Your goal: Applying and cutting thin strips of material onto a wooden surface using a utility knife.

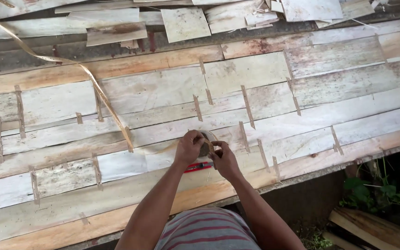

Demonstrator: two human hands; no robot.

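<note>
A roll of brown tape (205,147) is held between both hands just above the near part of the veneer sheets, a little below the middle of the view. The left hand (189,147) is closed around the roll's left side, with its fingers curled over the top, while the right hand (224,159) is pinched at the roll's right edge, where a short tab of tape appears to be gripped between thumb and fingers; the exact grip there is too small to be made out. A red object (198,166) is seen lying flat on the wood directly beneath the hands, partly hidden by them. At the nearest edge of the view, a striped shirt (207,231) is visible between the 2 forearms. The hands are set over a broad surface of pale veneer sheets (153,88), laid side by side and joined across their seams by many short strips of brown tape (247,105). To the left, a long loose ribbon of tape (93,83) is draped in a curve across the sheets from the upper left corner. To the lower right, green leaves (371,192) are seen below the table edge. Farthest away, loose veneer offcuts (185,23) are piled along the top.
</note>
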